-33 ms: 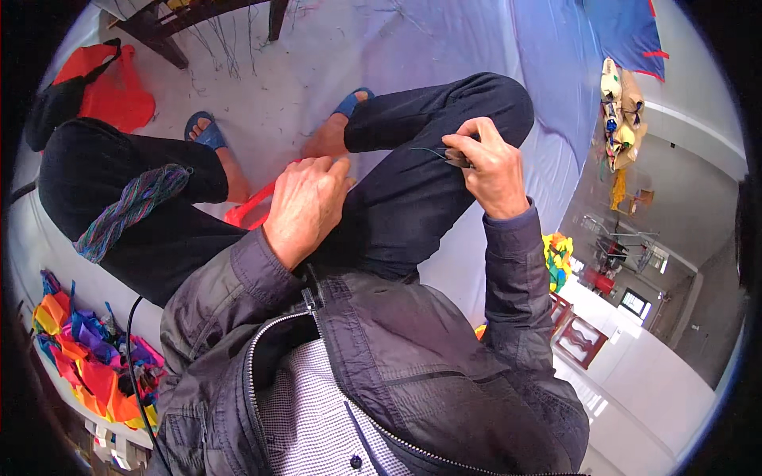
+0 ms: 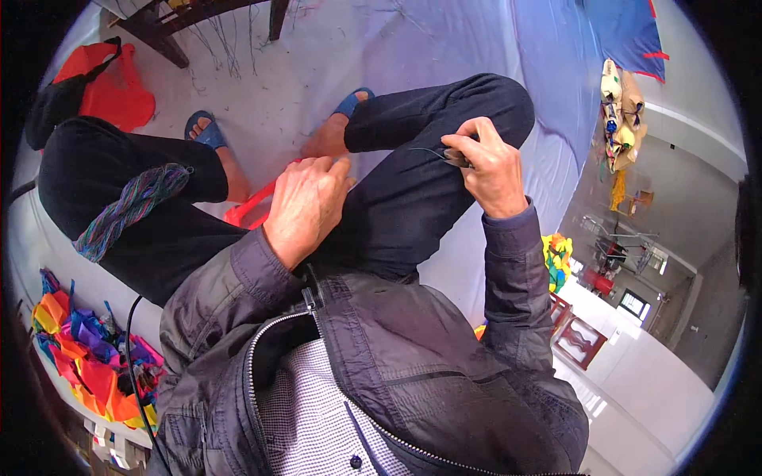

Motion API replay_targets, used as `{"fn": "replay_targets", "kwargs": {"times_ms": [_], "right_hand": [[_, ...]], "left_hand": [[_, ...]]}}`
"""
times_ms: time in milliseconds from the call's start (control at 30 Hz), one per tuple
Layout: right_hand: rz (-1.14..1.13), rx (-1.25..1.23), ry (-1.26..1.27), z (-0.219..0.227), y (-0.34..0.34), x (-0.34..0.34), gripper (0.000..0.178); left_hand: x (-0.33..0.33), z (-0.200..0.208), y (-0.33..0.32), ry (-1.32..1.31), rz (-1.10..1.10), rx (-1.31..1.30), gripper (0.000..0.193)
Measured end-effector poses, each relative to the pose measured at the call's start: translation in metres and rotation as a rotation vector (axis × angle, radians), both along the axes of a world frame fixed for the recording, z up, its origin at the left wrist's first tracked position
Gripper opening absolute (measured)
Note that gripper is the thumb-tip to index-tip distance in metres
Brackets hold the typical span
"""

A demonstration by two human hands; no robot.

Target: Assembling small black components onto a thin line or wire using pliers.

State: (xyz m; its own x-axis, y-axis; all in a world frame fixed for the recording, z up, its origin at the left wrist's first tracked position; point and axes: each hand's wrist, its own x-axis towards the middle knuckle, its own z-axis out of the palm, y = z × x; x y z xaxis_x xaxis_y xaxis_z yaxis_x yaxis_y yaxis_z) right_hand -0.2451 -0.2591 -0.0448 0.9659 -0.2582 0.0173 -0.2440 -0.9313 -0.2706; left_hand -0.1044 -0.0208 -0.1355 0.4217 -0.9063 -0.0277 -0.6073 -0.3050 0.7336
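Note:
Above my right thigh, my right hand (image 2: 494, 170) pinches a small dark metal-looking tool (image 2: 457, 157), perhaps thread snips; most of it is hidden in the palm. A thin dark thread (image 2: 429, 149) runs from it to the left. My left hand (image 2: 305, 205) is over my lap, back upward, its fingers curled together. Anything held under those fingers is hidden. A twisted skein of multicoloured thread (image 2: 131, 210) lies across my left thigh near the knee.
Between my legs shows a red plastic piece (image 2: 252, 208). Bright fabric pieces (image 2: 87, 349) are heaped at lower left, beside a black cord (image 2: 131, 357). A red seat (image 2: 119, 95) and dark wooden furniture (image 2: 159, 36) stand beyond. Loose threads (image 2: 226, 51) hang there. Bundles (image 2: 623, 115) are at right.

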Motion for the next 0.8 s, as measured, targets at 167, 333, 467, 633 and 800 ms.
{"fn": "replay_targets", "kwargs": {"times_ms": [167, 333, 467, 633, 800], "right_hand": [[0.053, -0.124, 0.055, -0.006, -0.001, 0.0, 0.032], [0.053, -0.1, -0.003, -0.011, -0.001, -0.005, 0.028], [-0.06, 0.098, -0.184, -0.017, 0.0, -0.01, 0.021], [-0.162, 0.161, -0.308, -0.014, -0.003, -0.001, 0.012], [-0.235, 0.181, -0.362, -0.001, -0.004, 0.01, 0.008]], "left_hand": [[-0.001, -0.002, 0.001, -0.002, 0.011, -0.025, 0.021], [-0.003, -0.002, 0.003, -0.002, 0.002, 0.006, 0.023], [-0.003, -0.002, 0.002, -0.004, 0.008, -0.007, 0.024], [0.008, 0.004, -0.005, -0.006, 0.01, -0.018, 0.023], [0.021, 0.047, -0.014, 0.051, -0.026, -0.099, 0.026]]}}
